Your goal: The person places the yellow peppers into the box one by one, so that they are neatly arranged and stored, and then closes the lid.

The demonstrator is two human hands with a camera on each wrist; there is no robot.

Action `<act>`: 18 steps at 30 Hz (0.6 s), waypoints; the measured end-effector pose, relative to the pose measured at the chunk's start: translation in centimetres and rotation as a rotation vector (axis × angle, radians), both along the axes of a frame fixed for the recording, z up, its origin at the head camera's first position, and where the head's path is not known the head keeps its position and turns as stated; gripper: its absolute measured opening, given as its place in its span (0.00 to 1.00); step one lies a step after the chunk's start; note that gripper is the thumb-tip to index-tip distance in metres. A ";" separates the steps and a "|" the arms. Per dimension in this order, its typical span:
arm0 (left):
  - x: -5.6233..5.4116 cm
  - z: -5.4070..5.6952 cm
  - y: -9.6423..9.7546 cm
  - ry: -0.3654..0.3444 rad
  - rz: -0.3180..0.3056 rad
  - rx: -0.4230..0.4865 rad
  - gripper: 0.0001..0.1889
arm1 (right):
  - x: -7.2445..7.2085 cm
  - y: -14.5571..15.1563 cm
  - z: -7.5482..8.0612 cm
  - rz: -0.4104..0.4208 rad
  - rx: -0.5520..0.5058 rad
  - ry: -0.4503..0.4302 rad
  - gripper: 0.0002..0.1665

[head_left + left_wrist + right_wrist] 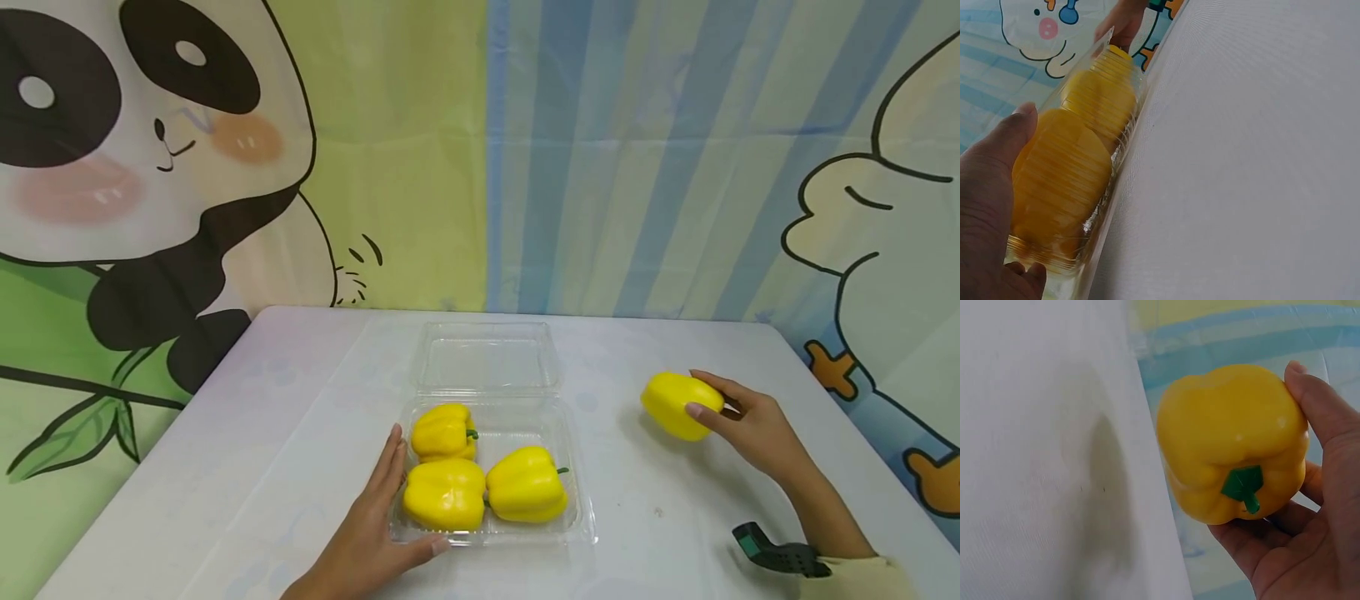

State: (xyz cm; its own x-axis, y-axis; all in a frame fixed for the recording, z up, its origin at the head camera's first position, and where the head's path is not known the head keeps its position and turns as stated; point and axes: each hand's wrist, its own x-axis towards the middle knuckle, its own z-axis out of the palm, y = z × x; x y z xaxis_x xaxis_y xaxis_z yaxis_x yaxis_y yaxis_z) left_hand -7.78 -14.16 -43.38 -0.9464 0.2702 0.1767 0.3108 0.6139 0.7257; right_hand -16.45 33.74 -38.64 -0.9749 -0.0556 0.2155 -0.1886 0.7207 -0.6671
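In the head view my right hand [757, 425] holds a yellow bell pepper [681, 406] over the right side of the table, its shadow falling below. The right wrist view shows this pepper's green stem [1246, 487], with the thumb and fingers around its sides. A clear plastic clamshell container [517, 417] lies with its lid folded back. Three more yellow bell peppers are in its base: one at the back left [442, 433], one at the front left [445, 494] and one at the front right [527, 485]. My left hand [367, 521] rests against the container's front left corner, fingers extended along the side, thumb at the front rim.
The container's transparent lid [483, 358] lies flat behind the base. All this is on a white-covered table [247, 467]. Behind it hangs a cloth backdrop [405, 150] with a cartoon panda and blue stripes. A dark band [783, 550] is around the right wrist.
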 end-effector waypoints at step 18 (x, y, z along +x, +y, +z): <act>0.0 0.0 0.0 0.028 0.009 0.000 0.62 | 0.6 -3.9 1.5 0.129 -0.062 0.051 0.33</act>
